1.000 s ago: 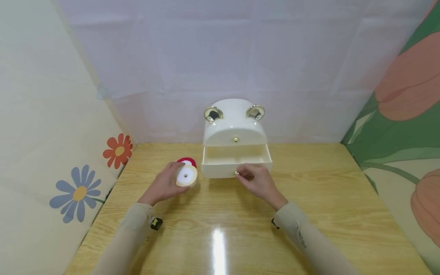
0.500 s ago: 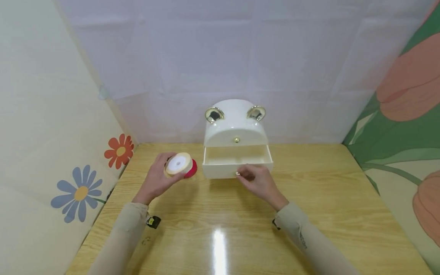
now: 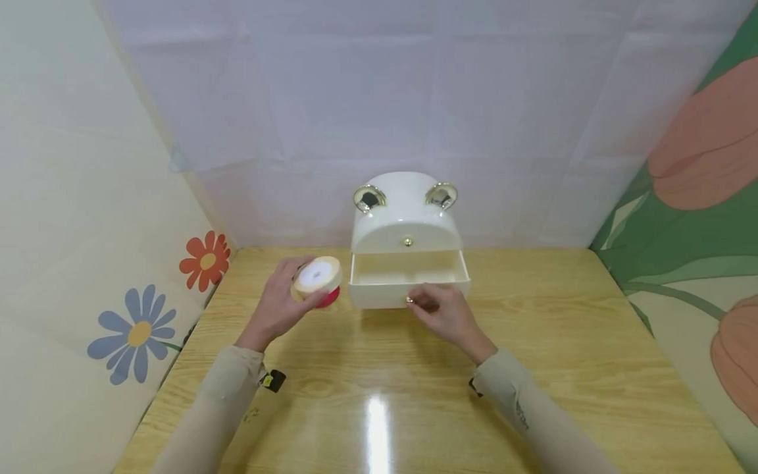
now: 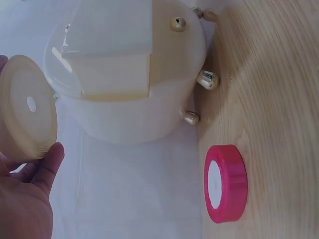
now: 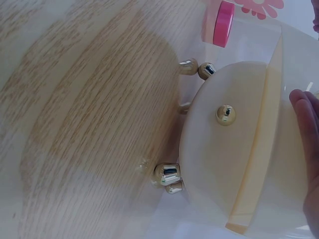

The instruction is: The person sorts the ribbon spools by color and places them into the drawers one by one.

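My left hand [image 3: 277, 304] grips a roll of cream ribbon [image 3: 317, 274] by its edge, thumb in front, above the table and left of the drawer box. A second roll, of red-pink ribbon [image 4: 232, 184], lies flat on the table below; the held roll partly hides it in the head view. The white drawer box [image 3: 405, 220] has gold-rimmed eyes on top, and one drawer [image 3: 379, 295] is pulled out with a bare inside. My right hand [image 3: 445, 313] pinches that drawer's gold knob [image 3: 409, 299]. The right wrist view shows only part of that hand at its edge.
The box stands on gold feet [image 4: 208, 79] on a wooden table [image 3: 331, 408], close to the pale back cloth [image 3: 331, 118]. Another gold knob [image 5: 226, 114] sits below the pulled-out drawer. Flower-printed panels [image 3: 139, 332] border the table on both sides.
My left hand has lifted the cream roll away from the drawer, first left, then slightly back right, tilting it. The red roll shows less at its back. My right hand stays on the knob.
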`<state>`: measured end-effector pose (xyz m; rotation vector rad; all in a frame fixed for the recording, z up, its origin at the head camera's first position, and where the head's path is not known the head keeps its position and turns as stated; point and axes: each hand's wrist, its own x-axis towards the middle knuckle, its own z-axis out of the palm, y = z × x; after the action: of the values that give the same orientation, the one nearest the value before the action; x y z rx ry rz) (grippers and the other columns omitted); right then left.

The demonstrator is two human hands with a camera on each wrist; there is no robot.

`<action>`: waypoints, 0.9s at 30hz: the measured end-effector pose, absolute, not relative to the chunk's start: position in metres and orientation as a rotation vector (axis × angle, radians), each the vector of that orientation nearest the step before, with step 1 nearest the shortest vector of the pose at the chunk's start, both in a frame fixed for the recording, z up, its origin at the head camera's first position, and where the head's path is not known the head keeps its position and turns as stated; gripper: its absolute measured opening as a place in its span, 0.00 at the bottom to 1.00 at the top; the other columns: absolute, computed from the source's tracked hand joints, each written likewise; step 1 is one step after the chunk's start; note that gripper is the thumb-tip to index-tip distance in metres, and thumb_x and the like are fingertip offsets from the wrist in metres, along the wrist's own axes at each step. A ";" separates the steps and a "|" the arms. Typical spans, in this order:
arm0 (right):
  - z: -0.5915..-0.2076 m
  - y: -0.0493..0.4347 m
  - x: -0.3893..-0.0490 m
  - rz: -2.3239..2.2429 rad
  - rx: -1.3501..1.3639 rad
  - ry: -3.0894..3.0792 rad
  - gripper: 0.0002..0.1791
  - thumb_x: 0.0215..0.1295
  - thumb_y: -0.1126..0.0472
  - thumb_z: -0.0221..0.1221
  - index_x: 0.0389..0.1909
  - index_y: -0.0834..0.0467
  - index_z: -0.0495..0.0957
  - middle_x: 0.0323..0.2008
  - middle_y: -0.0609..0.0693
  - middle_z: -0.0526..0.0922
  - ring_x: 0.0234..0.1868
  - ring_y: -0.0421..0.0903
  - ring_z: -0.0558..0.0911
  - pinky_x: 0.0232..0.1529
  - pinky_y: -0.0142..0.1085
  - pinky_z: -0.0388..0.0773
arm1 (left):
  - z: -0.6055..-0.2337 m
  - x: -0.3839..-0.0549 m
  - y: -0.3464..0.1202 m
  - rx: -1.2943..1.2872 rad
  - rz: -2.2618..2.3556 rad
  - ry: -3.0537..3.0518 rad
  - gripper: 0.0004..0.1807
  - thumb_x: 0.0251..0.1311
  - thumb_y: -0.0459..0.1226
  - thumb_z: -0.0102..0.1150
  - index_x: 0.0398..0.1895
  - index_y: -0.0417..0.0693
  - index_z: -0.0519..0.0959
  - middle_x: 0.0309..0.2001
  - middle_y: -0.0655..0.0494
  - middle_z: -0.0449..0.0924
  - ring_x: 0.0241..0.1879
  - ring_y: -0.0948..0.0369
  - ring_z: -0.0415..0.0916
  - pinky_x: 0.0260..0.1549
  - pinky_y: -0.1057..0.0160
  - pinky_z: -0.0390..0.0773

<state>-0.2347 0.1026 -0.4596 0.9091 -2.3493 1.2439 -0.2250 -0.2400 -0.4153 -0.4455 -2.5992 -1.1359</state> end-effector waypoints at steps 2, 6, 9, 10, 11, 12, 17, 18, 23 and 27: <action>-0.460 0.103 -0.235 1.240 0.908 -2.349 0.07 0.62 0.69 0.70 0.40 0.59 0.85 0.35 0.52 0.91 0.32 0.43 0.89 0.35 0.26 0.86 | -0.414 -0.226 -0.236 -0.455 -1.157 -2.593 0.39 0.58 0.48 0.73 0.71 0.46 0.71 0.63 0.44 0.72 0.57 0.47 0.73 0.55 0.42 0.75; -0.459 0.104 -0.235 1.237 0.903 -2.356 0.08 0.62 0.69 0.70 0.41 0.59 0.85 0.35 0.52 0.91 0.32 0.43 0.89 0.35 0.26 0.86 | -0.411 -0.228 -0.228 -0.477 -1.182 -2.582 0.40 0.57 0.47 0.74 0.70 0.43 0.70 0.64 0.44 0.73 0.57 0.48 0.73 0.56 0.45 0.75; -0.459 0.104 -0.234 1.240 0.902 -2.357 0.08 0.62 0.69 0.71 0.40 0.59 0.85 0.35 0.52 0.91 0.32 0.44 0.89 0.35 0.27 0.86 | -0.411 -0.231 -0.223 -0.495 -1.186 -2.574 0.40 0.56 0.47 0.75 0.69 0.42 0.70 0.64 0.44 0.74 0.58 0.49 0.73 0.57 0.46 0.75; -0.459 0.103 -0.234 1.242 0.905 -2.356 0.08 0.62 0.69 0.71 0.40 0.60 0.85 0.35 0.52 0.91 0.32 0.44 0.89 0.35 0.27 0.86 | -0.411 -0.231 -0.222 -0.501 -1.189 -2.571 0.40 0.56 0.47 0.76 0.69 0.43 0.70 0.64 0.44 0.74 0.58 0.49 0.74 0.57 0.46 0.76; -0.459 0.103 -0.234 1.241 0.908 -2.354 0.07 0.62 0.69 0.71 0.40 0.60 0.85 0.35 0.52 0.91 0.32 0.44 0.89 0.35 0.27 0.86 | -0.411 -0.231 -0.220 -0.506 -1.186 -2.567 0.40 0.56 0.47 0.76 0.69 0.43 0.70 0.64 0.44 0.74 0.58 0.49 0.74 0.57 0.46 0.76; -0.459 0.103 -0.234 1.241 0.910 -2.353 0.07 0.62 0.69 0.71 0.40 0.60 0.85 0.35 0.52 0.91 0.32 0.44 0.89 0.35 0.27 0.86 | -0.411 -0.232 -0.219 -0.513 -1.184 -2.564 0.40 0.56 0.47 0.76 0.69 0.43 0.70 0.64 0.45 0.74 0.58 0.50 0.74 0.57 0.47 0.76; -0.460 0.103 -0.234 1.236 0.909 -2.356 0.07 0.62 0.70 0.71 0.40 0.60 0.85 0.35 0.52 0.91 0.32 0.44 0.89 0.34 0.27 0.86 | -0.410 -0.233 -0.214 -0.547 -1.195 -2.539 0.38 0.56 0.46 0.77 0.67 0.45 0.72 0.62 0.47 0.75 0.57 0.51 0.74 0.54 0.48 0.77; -0.460 0.103 -0.235 1.232 0.907 -2.359 0.07 0.62 0.70 0.71 0.40 0.60 0.85 0.35 0.52 0.91 0.32 0.44 0.89 0.34 0.27 0.86 | -0.410 -0.234 -0.213 -0.552 -1.199 -2.535 0.37 0.56 0.46 0.77 0.67 0.46 0.73 0.61 0.47 0.75 0.56 0.52 0.74 0.54 0.49 0.77; -0.460 0.103 -0.236 1.222 0.905 -2.359 0.08 0.62 0.69 0.71 0.40 0.60 0.85 0.35 0.52 0.91 0.32 0.44 0.89 0.34 0.27 0.86 | -0.407 -0.237 -0.206 -0.557 -1.187 -2.540 0.36 0.56 0.48 0.76 0.66 0.48 0.74 0.60 0.48 0.76 0.55 0.53 0.73 0.51 0.51 0.78; -0.460 0.103 -0.235 1.222 0.908 -2.360 0.08 0.62 0.69 0.71 0.41 0.59 0.85 0.35 0.52 0.91 0.32 0.44 0.89 0.34 0.27 0.86 | -0.404 -0.239 -0.198 -0.575 -1.154 -2.557 0.37 0.56 0.50 0.76 0.66 0.47 0.75 0.59 0.48 0.76 0.53 0.52 0.74 0.49 0.52 0.77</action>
<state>-0.2353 0.1031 -0.4599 0.9076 -2.3604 1.2223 -0.2387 -0.1978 -0.4042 -0.5754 -2.5566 -1.1543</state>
